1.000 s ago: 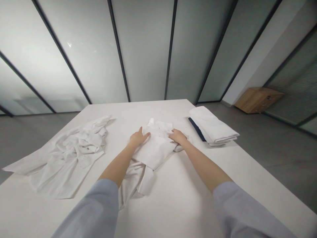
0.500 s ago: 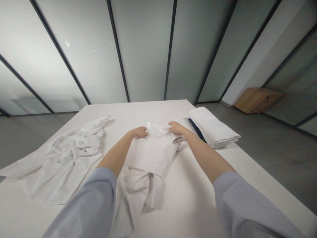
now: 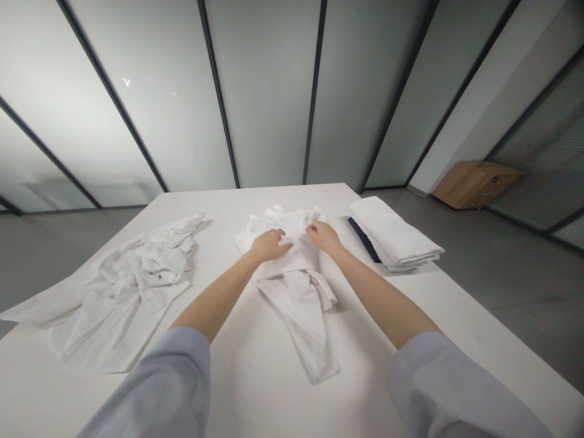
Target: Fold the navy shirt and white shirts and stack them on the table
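Note:
A white shirt (image 3: 296, 261) lies bunched in the middle of the white table (image 3: 255, 389), with what looks like a sleeve stretching towards me. My left hand (image 3: 270, 246) is over its left part, thumb and fingers apart, seemingly touching the cloth without gripping it. At the shirt's upper right, my right hand (image 3: 323, 236) has its fingers pinched together on a fold. The far edge of the shirt is crumpled, and its collar cannot be made out clearly.
Another white garment (image 3: 132, 286) lies crumpled on the left, reaching over the table's edge. On the right sits a folded white stack (image 3: 392, 231) with a dark blue item (image 3: 364, 239) beside it. A wooden cabinet (image 3: 474, 182) stands on the floor beyond.
The shirt has gone from being held up by both hands to lying on the table, further away. My left hand has let go and moved right; the sleeve end has swung right.

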Tool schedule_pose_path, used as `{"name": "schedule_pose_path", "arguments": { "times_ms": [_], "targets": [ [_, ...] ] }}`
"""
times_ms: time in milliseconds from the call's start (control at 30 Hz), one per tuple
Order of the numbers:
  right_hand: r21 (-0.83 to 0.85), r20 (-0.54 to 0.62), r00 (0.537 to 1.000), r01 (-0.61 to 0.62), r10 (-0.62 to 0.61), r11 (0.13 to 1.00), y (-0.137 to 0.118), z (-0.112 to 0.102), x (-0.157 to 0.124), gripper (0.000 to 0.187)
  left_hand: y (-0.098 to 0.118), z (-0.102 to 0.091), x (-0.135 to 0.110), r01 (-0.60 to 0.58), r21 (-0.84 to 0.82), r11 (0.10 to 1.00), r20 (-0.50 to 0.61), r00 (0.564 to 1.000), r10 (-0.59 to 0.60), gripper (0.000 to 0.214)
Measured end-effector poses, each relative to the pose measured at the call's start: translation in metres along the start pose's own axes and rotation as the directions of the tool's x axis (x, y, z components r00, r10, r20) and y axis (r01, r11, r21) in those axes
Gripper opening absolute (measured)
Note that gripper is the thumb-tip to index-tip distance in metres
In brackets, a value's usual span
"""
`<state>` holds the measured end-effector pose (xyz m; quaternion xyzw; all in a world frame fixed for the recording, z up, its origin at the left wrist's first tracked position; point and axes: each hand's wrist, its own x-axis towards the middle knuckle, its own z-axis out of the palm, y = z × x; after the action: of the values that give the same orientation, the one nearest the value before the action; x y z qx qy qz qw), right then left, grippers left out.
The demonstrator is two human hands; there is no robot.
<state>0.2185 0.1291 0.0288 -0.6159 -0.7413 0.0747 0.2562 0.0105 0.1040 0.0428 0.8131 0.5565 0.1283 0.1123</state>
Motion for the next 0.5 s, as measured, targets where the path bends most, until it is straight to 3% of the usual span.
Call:
{"name": "schedule_pose_path", "arguments": {
  "times_ms": [67,133,233,333,433,500],
  "targets": [
    [0.046,0.118,0.989,-0.099,0.093,0.994,0.010,0.010,-0.013,0.027,0.009,0.021,-0.014,-0.054,0.009,0.998,0.079,0.995,0.053,0.087],
    [0.113,0.165,0.976,-0.164,0.144,0.980,0.018,0.019,-0.024,0.029,0.015,0.040,-0.025,-0.064,0.018,0.998,0.114,0.992,0.061,0.096],
    [0.244,0.171,0.969,-0.216,0.177,0.946,0.023,0.028,-0.033,0.028,0.020,0.057,-0.031,-0.045,0.014,0.999,0.077,0.996,0.044,0.068],
    [0.321,0.230,0.956,-0.253,0.185,0.912,0.019,0.029,-0.032,0.021,0.019,0.062,-0.028,0.006,-0.100,0.995,0.022,1.000,-0.003,0.042],
    [0.476,0.227,0.960,-0.258,0.167,0.841,0.010,0.024,-0.024,0.017,0.012,0.057,-0.021,0.076,-0.382,0.921,-0.055,0.993,-0.105,0.042],
    [0.647,0.140,0.974,-0.226,0.178,0.728,0.005,0.019,-0.019,0.027,0.001,0.051,-0.017,0.133,-0.537,0.833,-0.107,0.969,-0.223,0.046]
  ]
}}
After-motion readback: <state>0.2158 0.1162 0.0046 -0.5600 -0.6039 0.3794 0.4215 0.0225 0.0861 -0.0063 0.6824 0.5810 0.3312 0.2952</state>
